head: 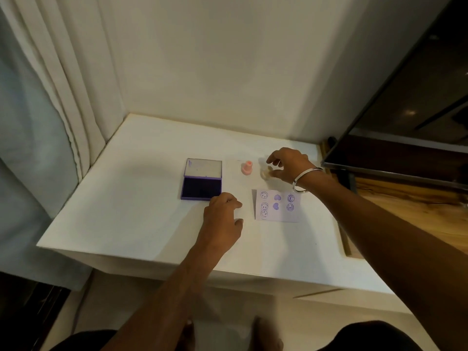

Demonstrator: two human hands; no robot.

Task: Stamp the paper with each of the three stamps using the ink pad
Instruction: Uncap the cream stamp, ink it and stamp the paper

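Note:
A purple ink pad [201, 183] lies open on the white table [131, 198], lid up at the back. A pink stamp [246, 167] stands upright to its right. Beside it is a pale yellow stamp [266, 173], blurred, with the fingertips of my right hand [288, 164] pinching it at the table. A third stamp is not visible. The small paper [277, 205] lies in front of my right hand and carries several purple prints: smileys, hearts and laughing faces. My left hand [222, 214] rests on the table between the ink pad and the paper, fingers loosely curled, holding nothing.
A white wall rises behind the table and a curtain [63, 97] hangs at the left. A dark screen [417, 97] leans in at the right above a wooden surface [417, 211]. My knees show below the table's front edge.

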